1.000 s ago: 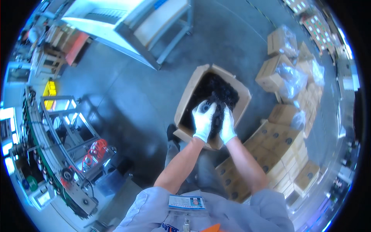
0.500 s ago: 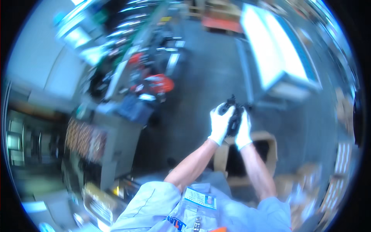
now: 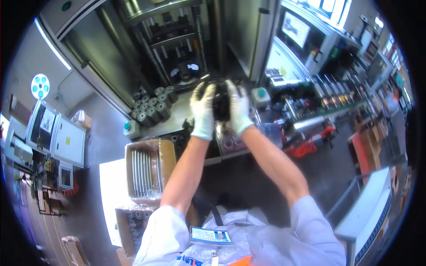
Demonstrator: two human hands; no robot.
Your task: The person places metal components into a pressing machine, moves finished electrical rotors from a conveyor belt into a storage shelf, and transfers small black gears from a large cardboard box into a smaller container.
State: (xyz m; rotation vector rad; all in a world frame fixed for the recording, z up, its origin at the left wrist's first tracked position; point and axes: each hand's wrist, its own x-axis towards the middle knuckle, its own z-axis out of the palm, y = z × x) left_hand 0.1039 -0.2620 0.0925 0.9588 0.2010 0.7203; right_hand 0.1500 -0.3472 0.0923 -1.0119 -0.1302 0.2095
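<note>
Both my hands wear white gloves. My left hand (image 3: 203, 111) and my right hand (image 3: 240, 108) are closed on opposite sides of a bulky black part (image 3: 221, 104); its exact shape is blurred and partly hidden by my fingers. It is above the bench front of a press (image 3: 186, 73) with rods and springs. Left of my left hand, several grey toothed metal cores (image 3: 153, 106) stand grouped on the metal bench (image 3: 175, 108). Beneath my right hand lies a clear tray (image 3: 228, 141) with round pockets.
Green buttons on boxes flank the bench, one right (image 3: 261, 94), one left (image 3: 131, 127). At lower left are a carton of metal rods (image 3: 166, 164) and a carton of toothed parts (image 3: 123, 226). A conveyor line (image 3: 328, 111) runs right; a white-topped stand (image 3: 366, 208) is at lower right.
My view has swung left from the aisle to the press. Both hands, still holding the black part, are now over the bench.
</note>
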